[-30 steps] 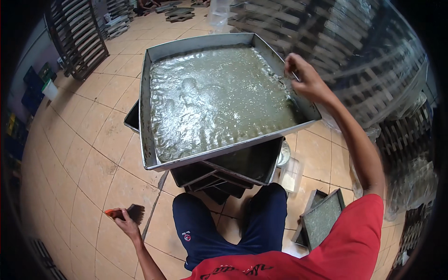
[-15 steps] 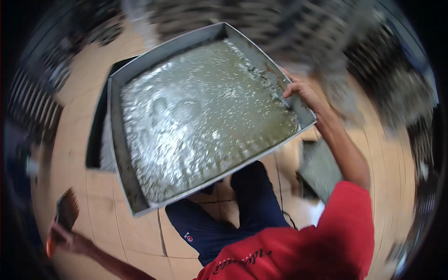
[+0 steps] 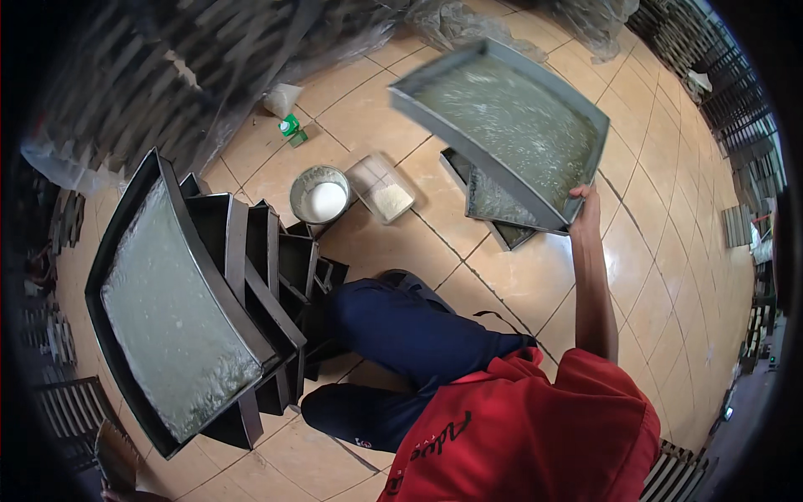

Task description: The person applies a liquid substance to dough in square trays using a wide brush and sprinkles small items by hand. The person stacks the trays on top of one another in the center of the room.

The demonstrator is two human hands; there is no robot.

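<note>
Pinching the tray (image 3: 468, 146) by its near corner, thumb and fingers of the right hand (image 3: 587, 207) hold it aloft over other trays (image 3: 510, 238). Stiff and probably heavy with wet paste (image 3: 523, 109), it should handle steadier gripped by opposite walls; the left hand (image 3: 134, 496), at the scraper (image 3: 117, 454), hides its fingers' state.

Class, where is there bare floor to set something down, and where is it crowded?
Bare tiles lie right of the right hand and its held tray. A smaller patch opens between the plastic box, lower trays and navy trousers. The left is crowded: tray stack, bowl and plastic box stand close together.
</note>
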